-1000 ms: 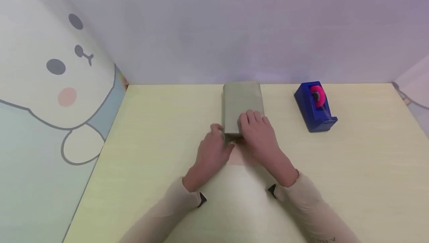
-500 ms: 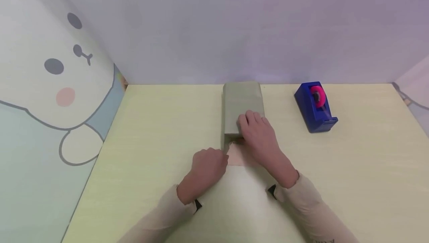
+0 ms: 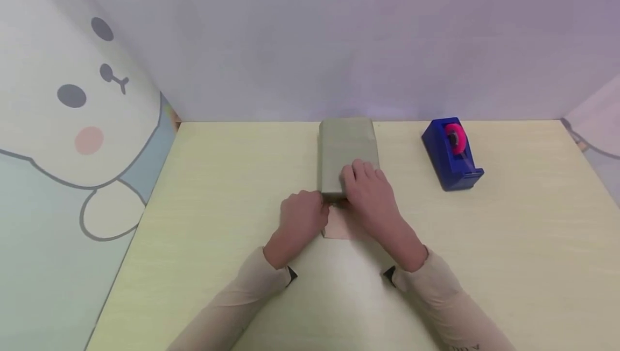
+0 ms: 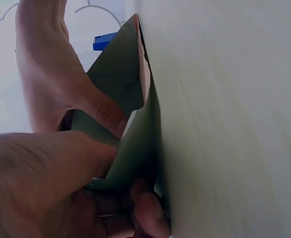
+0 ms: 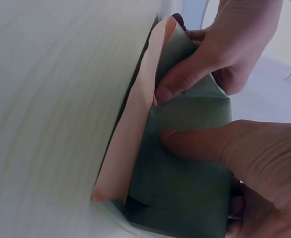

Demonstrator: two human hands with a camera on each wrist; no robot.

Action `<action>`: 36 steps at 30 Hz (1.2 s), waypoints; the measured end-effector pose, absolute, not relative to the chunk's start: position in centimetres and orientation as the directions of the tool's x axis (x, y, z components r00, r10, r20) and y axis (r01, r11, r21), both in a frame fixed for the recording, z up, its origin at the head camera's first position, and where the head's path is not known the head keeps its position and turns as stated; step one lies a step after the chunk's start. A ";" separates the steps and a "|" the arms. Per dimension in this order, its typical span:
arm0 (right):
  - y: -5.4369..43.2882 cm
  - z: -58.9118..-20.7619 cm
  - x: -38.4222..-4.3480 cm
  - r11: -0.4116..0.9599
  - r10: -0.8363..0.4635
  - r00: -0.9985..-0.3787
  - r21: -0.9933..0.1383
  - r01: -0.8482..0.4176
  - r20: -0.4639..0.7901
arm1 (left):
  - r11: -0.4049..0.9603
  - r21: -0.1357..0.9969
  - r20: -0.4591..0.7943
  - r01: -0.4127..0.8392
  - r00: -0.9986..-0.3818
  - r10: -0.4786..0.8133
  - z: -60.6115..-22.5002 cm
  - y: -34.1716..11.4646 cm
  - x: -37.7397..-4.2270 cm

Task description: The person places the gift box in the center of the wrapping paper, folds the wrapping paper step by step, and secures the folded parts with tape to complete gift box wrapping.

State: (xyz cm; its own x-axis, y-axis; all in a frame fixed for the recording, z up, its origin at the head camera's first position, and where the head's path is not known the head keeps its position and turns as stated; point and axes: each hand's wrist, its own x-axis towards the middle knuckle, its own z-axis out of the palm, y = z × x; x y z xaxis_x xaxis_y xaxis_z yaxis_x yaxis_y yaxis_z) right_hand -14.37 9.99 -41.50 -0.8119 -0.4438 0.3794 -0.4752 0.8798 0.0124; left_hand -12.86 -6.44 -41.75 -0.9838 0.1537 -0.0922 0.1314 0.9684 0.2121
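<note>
A box wrapped in grey-green paper (image 3: 349, 141) lies on the table, its near end facing me. From that end a paper flap sticks out along the tabletop, its pinkish inner side (image 5: 128, 144) upward. My left hand (image 3: 302, 216) pinches folded paper at the near left corner, its thumb (image 5: 185, 79) against the inner side and its fingers outside. Gripping the near right part of the box, my right hand (image 3: 373, 192) has its fingers over the top and its thumb (image 5: 195, 143) pressed on the folded end. The underside of the box is hidden.
A blue tape dispenser (image 3: 448, 160) with a pink-cored roll stands right of the box. Behind the pale wooden table (image 3: 232, 157) rises a plain light wall (image 3: 290, 44). A cartoon-printed panel (image 3: 58, 135) borders the left side.
My left hand first drew back toward me with the paper edge, its fingers curling, then moved forward again against the box corner. The right hand has kept its grip.
</note>
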 end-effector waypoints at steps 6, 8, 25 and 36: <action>9.1 -41.7 -14.4 0.873 -0.455 -0.797 0.022 -0.488 0.397 | 0.972 0.199 -0.108 0.128 -0.983 0.151 -41.6 -6.6 -12.8; 8.9 -41.8 -14.5 0.863 -0.473 -0.785 0.033 -0.504 0.400 | 0.971 0.202 -0.117 0.128 -0.981 0.154 -41.7 -6.6 -12.7; 8.6 -42.2 -14.8 0.863 -0.474 -0.812 -0.002 -0.504 0.341 | 0.962 0.212 -0.256 0.170 -0.940 0.223 -41.2 -6.5 -9.4; 8.9 -42.1 -14.7 0.858 -0.485 -0.801 0.015 -0.513 0.351 | 0.955 0.224 -0.135 0.197 -0.964 0.230 -41.3 -7.2 -8.6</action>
State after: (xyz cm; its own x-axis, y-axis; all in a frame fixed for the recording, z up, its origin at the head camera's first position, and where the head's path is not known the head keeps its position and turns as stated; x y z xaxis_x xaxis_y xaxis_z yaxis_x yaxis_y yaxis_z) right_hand -14.71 8.87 -42.08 -0.8012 -0.4848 0.3508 -0.5129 0.8583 0.0147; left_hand -8.62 -7.19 -41.28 -0.9638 0.2301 -0.1347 0.1967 0.9546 0.2235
